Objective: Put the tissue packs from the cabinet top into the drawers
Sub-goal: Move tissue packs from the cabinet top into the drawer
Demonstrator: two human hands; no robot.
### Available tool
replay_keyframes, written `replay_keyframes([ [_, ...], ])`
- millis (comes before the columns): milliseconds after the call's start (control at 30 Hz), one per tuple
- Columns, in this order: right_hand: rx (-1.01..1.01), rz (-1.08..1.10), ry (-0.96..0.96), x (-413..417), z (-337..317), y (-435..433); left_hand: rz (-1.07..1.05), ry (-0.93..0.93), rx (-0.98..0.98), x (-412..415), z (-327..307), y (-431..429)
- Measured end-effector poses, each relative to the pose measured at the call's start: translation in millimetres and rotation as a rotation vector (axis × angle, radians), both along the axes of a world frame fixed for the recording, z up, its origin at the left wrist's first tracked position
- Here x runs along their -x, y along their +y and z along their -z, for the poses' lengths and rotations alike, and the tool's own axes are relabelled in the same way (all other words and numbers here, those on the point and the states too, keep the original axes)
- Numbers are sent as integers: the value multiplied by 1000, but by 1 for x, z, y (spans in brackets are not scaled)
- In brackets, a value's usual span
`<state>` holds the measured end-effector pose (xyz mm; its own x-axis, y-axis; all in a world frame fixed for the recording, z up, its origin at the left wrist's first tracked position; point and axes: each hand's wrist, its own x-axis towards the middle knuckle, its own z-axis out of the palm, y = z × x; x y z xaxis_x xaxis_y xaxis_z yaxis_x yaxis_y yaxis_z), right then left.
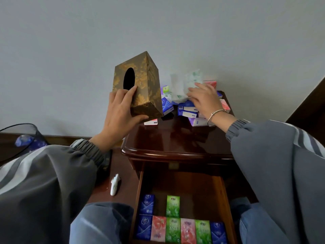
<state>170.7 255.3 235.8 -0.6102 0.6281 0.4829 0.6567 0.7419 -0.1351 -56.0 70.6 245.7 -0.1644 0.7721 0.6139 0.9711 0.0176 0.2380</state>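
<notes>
My left hand (121, 111) grips a gold-patterned brown tissue box (140, 85) and holds it tilted up above the left edge of the dark wooden cabinet top (175, 138). My right hand (204, 101) reaches into a heap of small tissue packs (186, 110) at the back of the top, its fingers on a clear soft pack with green print (191, 81). Blue, purple, pink and green packs lie in the heap. Below, the open drawer (182, 184) holds several blue, pink and green packs (181, 229) lined up at its front.
A wall stands right behind the cabinet. A white object (115, 184) lies on a lower wooden surface to the left. A dark bin (26, 138) with a blue item sits at far left. My knees flank the drawer.
</notes>
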Motion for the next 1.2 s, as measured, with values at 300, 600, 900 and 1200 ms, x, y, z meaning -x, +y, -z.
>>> replay_keyframes([
  [300,154,70,-56,-18,16,-9,41,43,5,-14,1,-19],
  [600,196,74,-6,-25,23,-49,-31,26,59,-13,14,-50],
  [900,578,52,647,-9,23,-139,-222,-68,-49,-9,16,-89],
  [1200,1605,-133,846,18,-5,-196,54,91,16,-63,11,-110],
])
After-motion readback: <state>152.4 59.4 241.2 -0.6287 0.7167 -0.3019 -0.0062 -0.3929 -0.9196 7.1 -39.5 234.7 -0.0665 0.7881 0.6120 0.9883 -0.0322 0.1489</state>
